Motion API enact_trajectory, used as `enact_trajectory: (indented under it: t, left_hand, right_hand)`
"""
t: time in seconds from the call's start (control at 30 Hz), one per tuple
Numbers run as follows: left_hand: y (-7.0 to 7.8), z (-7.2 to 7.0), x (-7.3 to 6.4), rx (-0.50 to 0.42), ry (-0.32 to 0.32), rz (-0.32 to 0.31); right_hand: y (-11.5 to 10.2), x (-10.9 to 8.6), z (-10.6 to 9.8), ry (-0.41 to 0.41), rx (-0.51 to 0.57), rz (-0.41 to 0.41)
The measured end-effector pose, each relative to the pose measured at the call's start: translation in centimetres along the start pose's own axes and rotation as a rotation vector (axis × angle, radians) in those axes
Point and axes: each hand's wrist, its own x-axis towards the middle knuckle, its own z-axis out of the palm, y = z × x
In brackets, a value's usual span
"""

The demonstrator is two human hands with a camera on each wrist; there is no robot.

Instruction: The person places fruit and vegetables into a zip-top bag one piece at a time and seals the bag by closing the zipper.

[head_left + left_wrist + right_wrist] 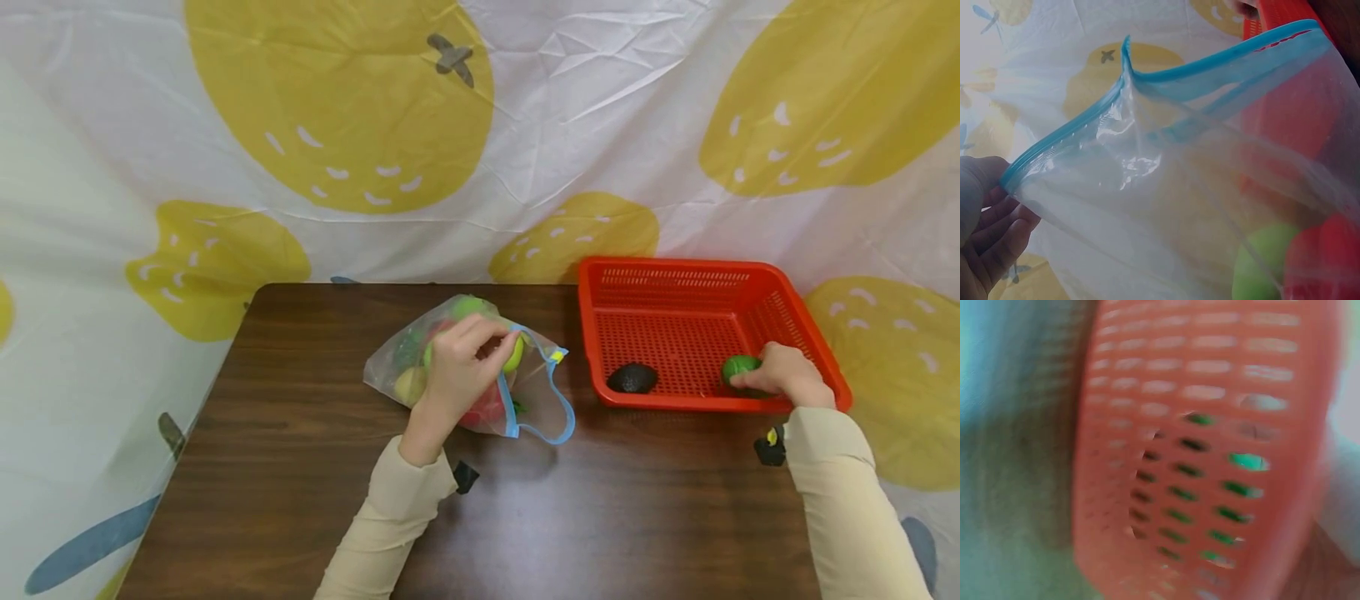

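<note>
My left hand (463, 362) pinches the blue zip edge of a clear zip bag (547, 396). The left wrist view shows thumb and fingers at one corner of that blue rim (1072, 128), with the mouth of the bag spread apart. Green, red and yellowish produce shows through the plastic. Inside the red basket (675, 403), at its front right, my right hand (791, 375) grips a round green fruit or vegetable (739, 367); its exact kind is unclear. From the right wrist, only green patches show through the slots of the basket wall (1166, 412), and that view is blurred.
A dark avocado (632, 378) lies in the basket's front left corner. The basket stands at the back right of the brown wooden table (300, 483), right of the bag. Behind the table hangs a white cloth (540, 100) printed with yellow fruit.
</note>
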Motion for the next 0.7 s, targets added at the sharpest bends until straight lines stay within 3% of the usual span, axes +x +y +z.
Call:
enact_trajectory:
  t: [0.2,0.43,0.57,0.7]
  left_hand:
    - [0.1,0.0,0.2,-0.008,-0.004,-0.001]
    - [0.1,0.2,0.1,-0.004,-0.011,-0.007]
    - [0.0,0.2,0.1,-0.001,-0.012,-0.007]
    - [0.1,0.3,0.2,0.004,-0.018,-0.007]
  right_hand:
    - [-2.6,-2.0,-0.8,0.151,0.163,-0.114]
    - [-9.8,-6.0,0.7,0.296,0.32,-0.301]
    - [-13.9,-7.7,2.5,0.315,0.408,-0.418]
    - [-17.4,-9.3,4.8,0.27,0.562,-0.537]
